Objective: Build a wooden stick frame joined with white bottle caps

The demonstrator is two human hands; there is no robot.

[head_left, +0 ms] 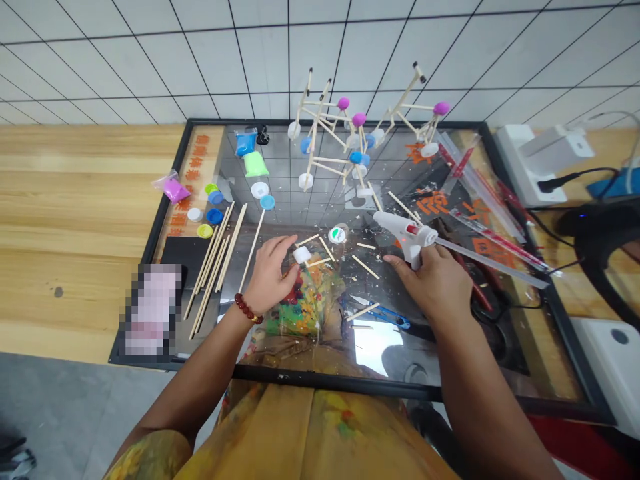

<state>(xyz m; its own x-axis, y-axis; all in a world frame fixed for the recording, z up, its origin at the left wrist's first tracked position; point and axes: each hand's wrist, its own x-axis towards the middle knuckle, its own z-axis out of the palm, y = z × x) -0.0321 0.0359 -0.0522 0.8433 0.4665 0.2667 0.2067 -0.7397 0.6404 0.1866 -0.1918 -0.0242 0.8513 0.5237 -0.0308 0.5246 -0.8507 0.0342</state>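
My right hand (443,280) grips the handle of a white hot glue gun (397,227), its nozzle pointing left and a clear glue stick (493,261) sticking out of its back. Its thumb is stretched out to the left. My left hand (273,275) rests low over the glass, thumb and fingers apart beside a white bottle cap (302,254); I cannot tell whether they touch it. Short wooden sticks (327,248) lie around that cap. Just beyond is a round white lid with a green mark (337,235).
Stick models with caps and purple balls (359,120) stand at the back. Long sticks (230,247), coloured caps (215,216) and a phone (153,310) lie left. Blue-handled scissors (393,316) lie in front; glue stick packs (493,193) and a power strip (530,160) are right.
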